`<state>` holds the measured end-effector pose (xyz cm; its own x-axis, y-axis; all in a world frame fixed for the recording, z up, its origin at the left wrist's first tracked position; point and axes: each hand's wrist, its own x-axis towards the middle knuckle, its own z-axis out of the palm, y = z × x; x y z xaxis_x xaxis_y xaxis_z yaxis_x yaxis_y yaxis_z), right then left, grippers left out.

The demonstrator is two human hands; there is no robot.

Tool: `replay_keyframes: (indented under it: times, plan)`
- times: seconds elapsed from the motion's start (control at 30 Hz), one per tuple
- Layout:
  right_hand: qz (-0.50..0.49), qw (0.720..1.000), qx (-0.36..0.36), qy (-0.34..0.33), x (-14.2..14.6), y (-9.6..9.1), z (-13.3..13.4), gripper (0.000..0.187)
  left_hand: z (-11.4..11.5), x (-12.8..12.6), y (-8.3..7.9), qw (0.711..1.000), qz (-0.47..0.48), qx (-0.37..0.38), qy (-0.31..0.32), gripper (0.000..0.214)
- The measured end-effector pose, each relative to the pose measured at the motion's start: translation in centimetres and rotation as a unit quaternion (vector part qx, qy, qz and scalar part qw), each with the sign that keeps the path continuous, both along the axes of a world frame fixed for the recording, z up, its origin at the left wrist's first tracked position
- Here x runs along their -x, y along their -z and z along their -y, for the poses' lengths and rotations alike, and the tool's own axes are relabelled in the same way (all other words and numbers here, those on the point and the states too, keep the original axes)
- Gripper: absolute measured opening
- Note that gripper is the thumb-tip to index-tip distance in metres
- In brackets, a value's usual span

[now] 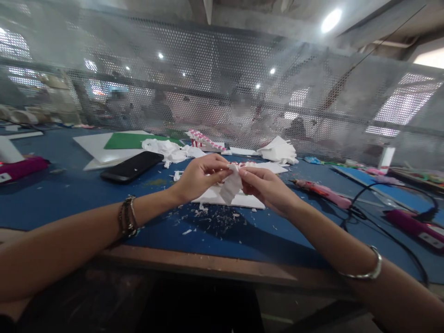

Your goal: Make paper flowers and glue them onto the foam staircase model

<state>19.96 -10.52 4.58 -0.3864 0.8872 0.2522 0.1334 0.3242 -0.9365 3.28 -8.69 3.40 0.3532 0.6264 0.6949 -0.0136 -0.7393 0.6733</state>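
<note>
Between my two hands hangs a small white piece of tissue paper (230, 188), pinched at its top edge. My left hand (204, 175) grips it with thumb and forefinger, and my right hand (262, 184) pinches the same piece from the other side. Both sets of fingers are closed and almost meet. A white board (248, 200) lies on the blue table just below them. Small red and white bits show behind my fingertips, partly hidden. White scraps (222, 219) are scattered on the table in front of the board.
A black phone (133, 167), crumpled white tissue (163, 149) and a green sheet (138, 141) lie left. Behind stand a pink-and-white piece (204, 138) and a white paper stack (278, 151). Right are a pink corded tool (324, 192), its black cable and a purple power strip (414, 226).
</note>
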Motion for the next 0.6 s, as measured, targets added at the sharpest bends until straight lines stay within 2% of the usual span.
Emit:
replay_keyframes:
  times: [0.13,0.23,0.47,0.6]
  plan:
    - [0.003,0.998,0.051,-0.036,0.0,0.1,0.1,0.039,0.0,0.0,0.0,1.0,0.005,0.006,0.012,0.013]
    - [-0.018,0.996,0.067,-0.051,0.0,0.0,0.2,0.037,0.2,0.0,-0.2,1.0,0.005,-0.001,0.009,0.015]
    - [-0.019,0.999,-0.009,-0.028,-0.1,-0.6,0.4,0.023,0.1,0.1,-0.2,0.999,-0.014,-0.046,-0.013,0.01]
    - [0.002,0.997,-0.06,0.045,-1.1,-2.4,0.4,0.015,0.0,0.3,-0.5,0.998,-0.047,-0.011,-0.03,0.015]
